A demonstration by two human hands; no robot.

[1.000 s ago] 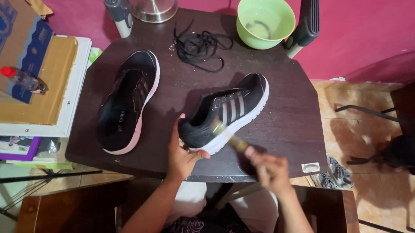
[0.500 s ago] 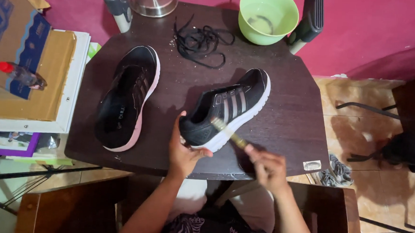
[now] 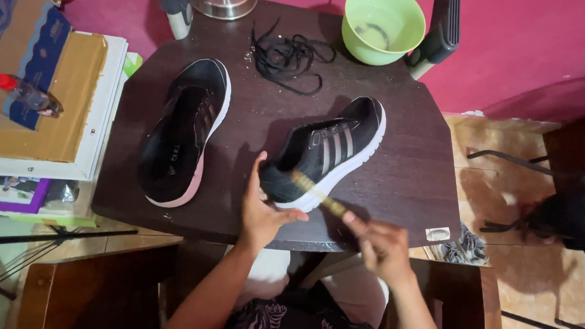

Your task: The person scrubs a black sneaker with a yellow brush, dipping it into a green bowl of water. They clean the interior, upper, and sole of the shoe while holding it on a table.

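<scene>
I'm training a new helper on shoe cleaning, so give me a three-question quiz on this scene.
1. True or false: the left hand steadies the striped shoe at its toe.
2. The right hand holds: A) a lace B) a small brush C) a cloth
3. What lies between the green bowl and the other shoe?

Key: 1 true; 2 B; 3 loose black laces.

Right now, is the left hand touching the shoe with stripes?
Touching. The head view shows the left hand cupped against the toe end of the striped shoe, thumb under the sole.
</scene>
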